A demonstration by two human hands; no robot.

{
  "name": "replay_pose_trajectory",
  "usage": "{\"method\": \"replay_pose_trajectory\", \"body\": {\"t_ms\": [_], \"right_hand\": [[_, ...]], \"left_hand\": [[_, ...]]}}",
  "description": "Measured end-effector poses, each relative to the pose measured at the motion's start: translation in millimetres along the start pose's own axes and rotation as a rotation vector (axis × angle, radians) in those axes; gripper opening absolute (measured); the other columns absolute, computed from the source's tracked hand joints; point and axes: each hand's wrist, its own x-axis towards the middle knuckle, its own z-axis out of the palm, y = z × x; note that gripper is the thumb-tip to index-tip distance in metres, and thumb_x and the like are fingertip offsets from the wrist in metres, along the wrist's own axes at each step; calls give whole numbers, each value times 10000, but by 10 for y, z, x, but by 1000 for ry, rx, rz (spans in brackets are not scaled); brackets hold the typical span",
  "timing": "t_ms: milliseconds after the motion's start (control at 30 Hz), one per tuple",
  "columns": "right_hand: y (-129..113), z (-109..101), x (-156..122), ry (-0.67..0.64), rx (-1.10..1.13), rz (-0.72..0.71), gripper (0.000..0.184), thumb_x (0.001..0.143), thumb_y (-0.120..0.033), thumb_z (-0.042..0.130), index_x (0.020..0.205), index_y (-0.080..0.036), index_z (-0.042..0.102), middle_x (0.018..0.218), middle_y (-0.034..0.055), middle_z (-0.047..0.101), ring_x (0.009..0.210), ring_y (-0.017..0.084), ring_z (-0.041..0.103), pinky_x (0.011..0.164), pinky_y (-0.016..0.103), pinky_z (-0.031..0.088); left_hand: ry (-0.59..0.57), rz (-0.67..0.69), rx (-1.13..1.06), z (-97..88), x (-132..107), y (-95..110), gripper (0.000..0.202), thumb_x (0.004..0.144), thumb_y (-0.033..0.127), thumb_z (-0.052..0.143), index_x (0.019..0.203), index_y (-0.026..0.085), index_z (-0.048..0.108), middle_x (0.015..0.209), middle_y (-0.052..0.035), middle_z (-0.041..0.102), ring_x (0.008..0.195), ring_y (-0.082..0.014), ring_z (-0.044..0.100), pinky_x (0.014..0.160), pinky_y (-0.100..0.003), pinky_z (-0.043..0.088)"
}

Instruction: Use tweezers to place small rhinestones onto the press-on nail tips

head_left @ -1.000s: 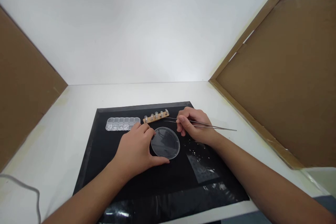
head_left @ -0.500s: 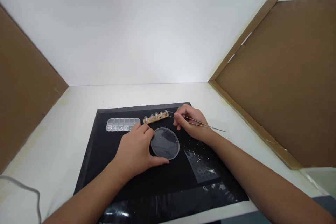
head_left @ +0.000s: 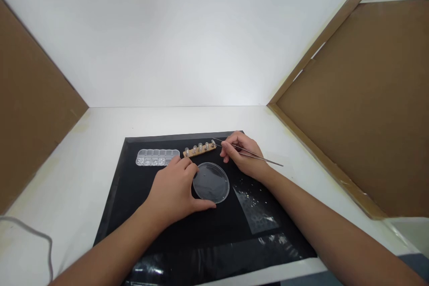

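Observation:
My left hand (head_left: 174,190) curls around the left rim of a clear round dish (head_left: 211,182) on the black mat (head_left: 140,196), thumb and fingers gripping its edge. My right hand (head_left: 241,155) pinches thin metal tweezers (head_left: 264,158), whose tips point left and reach the right end of a small wooden strip (head_left: 198,149) that carries a row of clear bulb-like pieces. Whether the tips hold anything is too small to see. A clear compartment box (head_left: 156,157) lies left of the strip.
A clear plastic bag with tiny pieces (head_left: 256,208) lies on the mat right of the dish. Shiny film (head_left: 201,263) covers the mat's near edge. Cardboard panels (head_left: 362,98) stand at both sides. A grey cable (head_left: 30,232) lies at the near left.
My right hand has moved the tweezers left and a little away from me, so their tips now reach the right end of the wooden strip. My left hand has stayed on the dish.

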Motion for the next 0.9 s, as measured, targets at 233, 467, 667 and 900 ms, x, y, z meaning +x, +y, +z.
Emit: {"method": "replay_pose_trajectory", "body": {"t_ms": [233,467,667,900], "right_hand": [[55,14,0,-35,-44,-13,371,1017,-578,651,881,-241,581,731,0,739,542,156,690,539,289,523],[82,7,4,-36,-93,-34,342,1029,-542,644,887,-235,591,740,0,746,559,160,709,555,293,542],[77,7,6,-48,-99,-43,332,1033,-532,646,893,-234,603,745,4,751,553,160,709,539,287,535],[86,-7,10,-58,-106,-51,348,1034,-545,640,877,-236,600,739,-1,752,545,156,708,544,288,538]], "left_hand": [[0,1,2,2,-1,-5,619,701,709,883,1037,231,681,1148,-67,733,1130,-333,633,817,-442,584],[3,8,3,-6,-1,0,610,712,705,878,1036,228,678,1153,-71,733,1125,-331,633,810,-436,585],[1,8,-2,-9,-3,6,613,710,703,881,1039,227,682,1148,-74,730,1128,-337,631,824,-448,587],[-4,1,-5,-8,0,0,613,706,703,882,1044,233,682,1143,-72,730,1137,-342,632,828,-443,585]]}}
